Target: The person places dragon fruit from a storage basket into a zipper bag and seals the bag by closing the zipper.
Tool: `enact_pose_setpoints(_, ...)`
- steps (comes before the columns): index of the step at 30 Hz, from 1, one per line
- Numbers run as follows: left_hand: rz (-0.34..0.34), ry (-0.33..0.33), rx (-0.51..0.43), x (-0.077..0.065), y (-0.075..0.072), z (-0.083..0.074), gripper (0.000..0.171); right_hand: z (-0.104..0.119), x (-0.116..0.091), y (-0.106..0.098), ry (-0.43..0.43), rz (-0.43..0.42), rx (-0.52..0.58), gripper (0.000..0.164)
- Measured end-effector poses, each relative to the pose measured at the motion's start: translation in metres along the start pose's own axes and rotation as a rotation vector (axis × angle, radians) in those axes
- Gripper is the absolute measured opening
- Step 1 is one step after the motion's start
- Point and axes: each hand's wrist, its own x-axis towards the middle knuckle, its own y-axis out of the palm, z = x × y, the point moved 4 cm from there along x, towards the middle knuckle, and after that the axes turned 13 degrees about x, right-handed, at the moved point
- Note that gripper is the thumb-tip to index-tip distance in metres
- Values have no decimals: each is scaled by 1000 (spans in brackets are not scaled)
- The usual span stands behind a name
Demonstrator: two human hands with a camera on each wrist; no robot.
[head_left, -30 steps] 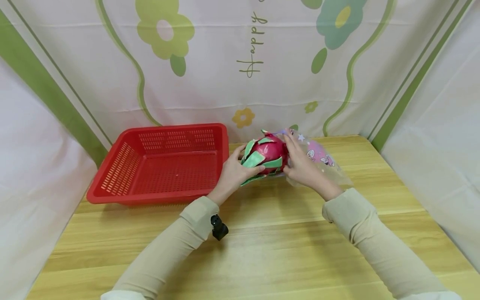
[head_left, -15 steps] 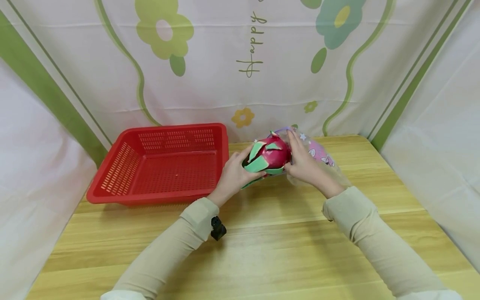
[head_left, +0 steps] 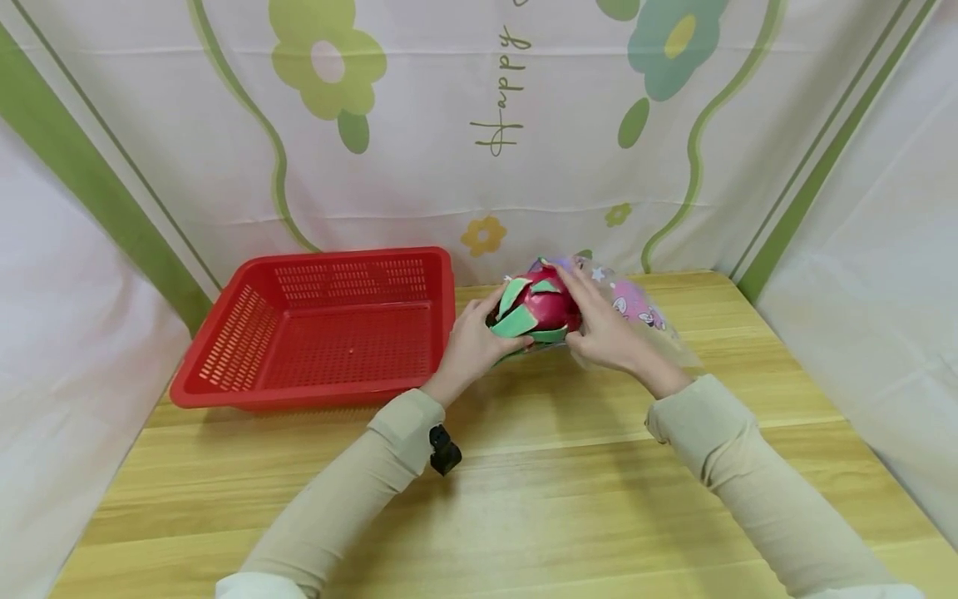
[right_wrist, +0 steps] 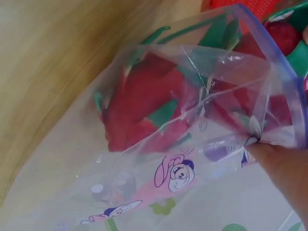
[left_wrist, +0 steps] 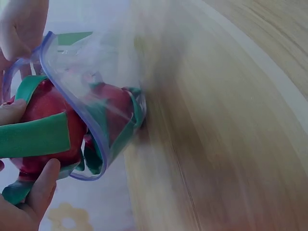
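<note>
A red dragon fruit [head_left: 550, 309] with green leafy scales is gripped from the left by my left hand [head_left: 470, 345]. Its far end sits in the mouth of a clear plastic bag [head_left: 636, 306], which has a purple zip edge and pink cartoon prints. My right hand [head_left: 608, 329] pinches the bag beside its mouth, its fingers overlapping the fruit in the head view. Deeper in the bag lies a second dragon fruit [right_wrist: 144, 103], seen through the plastic in the right wrist view. In the left wrist view, the zip edge [left_wrist: 79, 110] loops between the two fruits.
Just left of my hands stands a red perforated plastic basket [head_left: 352, 388] on the wooden table [head_left: 524, 516]. Behind the table hangs a flowered white cloth [head_left: 419, 150]. A black wrist camera [head_left: 445, 452] hangs under the left cuff.
The held dragon fruit has shifted slightly right toward the bag. My right fingers have come left over the fruit's top, and the zip edge there shows less than half a second ago.
</note>
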Motion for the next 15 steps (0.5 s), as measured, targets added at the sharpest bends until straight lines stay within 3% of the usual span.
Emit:
enact_pose_setpoints(5,56,-91,-185,3,2,10,86,2,-2,-1,-46,21,110,82)
enact_pose_setpoints(8,99,-122,-245,2,1,14,81,-1,-3,-2,-50,25,178,84)
enact_pose_setpoints(15,165,-118,-307,2,-1,16,71,-14,-3,-1,20,68,34,94)
